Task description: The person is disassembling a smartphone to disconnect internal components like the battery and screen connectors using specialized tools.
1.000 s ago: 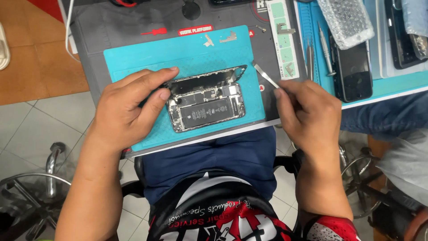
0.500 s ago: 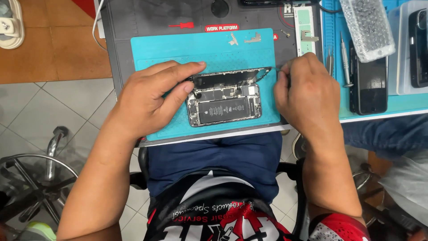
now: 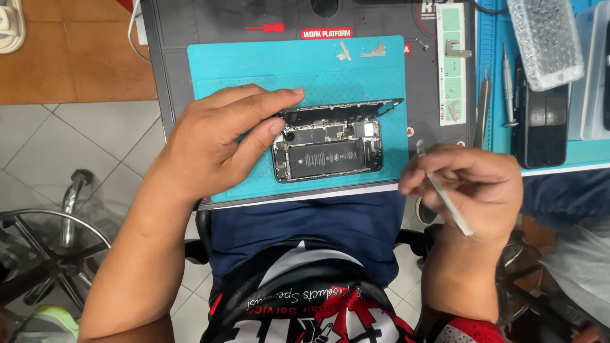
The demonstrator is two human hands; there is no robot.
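At the far left of the frame we see tiled floor and the chrome legs of a stool [image 3: 63,216], well apart from the work. Moving right, our left hand [image 3: 216,143] lies on the left half of the teal mat [image 3: 267,63], which rests on a dark grey work pad [image 3: 171,38] on the table. This hand is loosely curled, with the index finger stretched out along the raised edge of the lifted screen [image 3: 343,108] and the thumb touching the upper left corner of the opened phone [image 3: 327,152]. It steadies the phone rather than clamping it.

The opened phone sits at the middle of the frame, on the lower right part of the teal mat, just right of our left hand and touching it. Its black battery and circuit boards face up, and the screen stands tilted along its top edge.

Further right, our right hand [image 3: 467,184] hovers at the near edge of the table, just right of the phone and not touching it. It is closed around a pair of metal tweezers [image 3: 445,194], pinched between thumb and fingers, with the tips pointing to the upper left, near the mat's right edge.

In the upper right of the frame lie a pale green screw chart [image 3: 451,63], a slim screwdriver [image 3: 507,89], a dark phone [image 3: 543,124] lying flat and a clear plastic tray [image 3: 546,38].
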